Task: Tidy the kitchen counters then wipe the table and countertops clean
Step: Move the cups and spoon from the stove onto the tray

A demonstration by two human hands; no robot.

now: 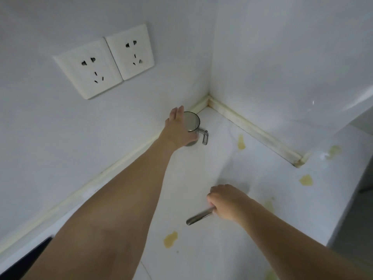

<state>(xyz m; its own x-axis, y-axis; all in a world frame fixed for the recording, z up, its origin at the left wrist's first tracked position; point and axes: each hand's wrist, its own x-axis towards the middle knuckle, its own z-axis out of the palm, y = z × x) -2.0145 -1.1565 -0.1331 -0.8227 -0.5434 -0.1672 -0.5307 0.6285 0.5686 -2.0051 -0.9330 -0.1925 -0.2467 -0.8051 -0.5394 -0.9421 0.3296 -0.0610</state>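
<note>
A white countertop [212, 162] meets two white walls in a corner at about 12 o'clock. One smoky grey transparent cup [192, 126] stands upright near that corner, close to the left wall, its handle pointing to 4 o'clock. The left hand [177, 132] reaches in from 7 o'clock and wraps around the cup's left side, fingers extended past the rim. The right hand [226, 201], at about 5 o'clock from the cup and well apart from it, is curled around one metal utensil [198, 216]; only the handle shows, sticking out toward 8 o'clock just above the counter, so what kind of utensil it is cannot be told.

At least five yellowish stains [170, 239] dot the surface, scattered from 6 o'clock round to 3 o'clock. Two white wall sockets [105, 61] sit side by side on the left wall at 10 o'clock. A discoloured sealing strip [252, 128] runs along both wall joints. The counter's free edge falls away at 3 o'clock; bare surface lies between the two hands.
</note>
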